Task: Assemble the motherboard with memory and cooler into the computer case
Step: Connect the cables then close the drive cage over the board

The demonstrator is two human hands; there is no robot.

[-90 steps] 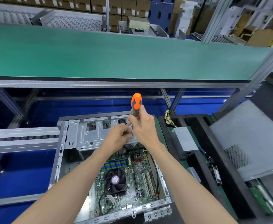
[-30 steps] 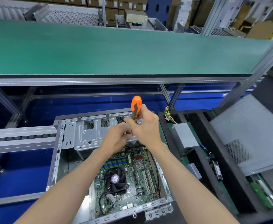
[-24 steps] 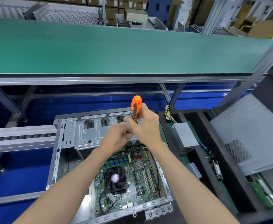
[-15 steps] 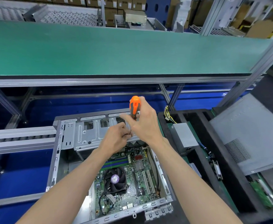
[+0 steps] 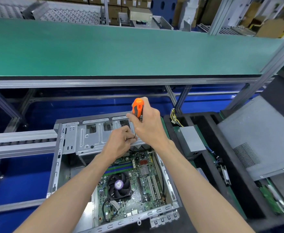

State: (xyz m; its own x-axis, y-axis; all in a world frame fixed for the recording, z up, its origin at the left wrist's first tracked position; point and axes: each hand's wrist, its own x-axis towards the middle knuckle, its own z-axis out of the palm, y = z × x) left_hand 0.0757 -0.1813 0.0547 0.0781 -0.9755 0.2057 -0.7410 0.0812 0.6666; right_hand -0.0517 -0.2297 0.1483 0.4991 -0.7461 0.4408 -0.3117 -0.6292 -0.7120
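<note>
Centrally, the right hand (image 5: 148, 126) grips the orange screwdriver (image 5: 137, 107) upright, its shaft running straight down to the left hand (image 5: 121, 142), whose fingers (image 5: 129, 137) pinch the shaft near the tip, probably steadying a screw. Below them, lower centre, the motherboard (image 5: 137, 182) with cooler fan (image 5: 119, 184) lies inside the computer case (image 5: 57, 165).

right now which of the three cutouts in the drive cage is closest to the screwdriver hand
The rightmost cutout, just left of the right hand gripping the screwdriver; the other two sit further left.
</note>
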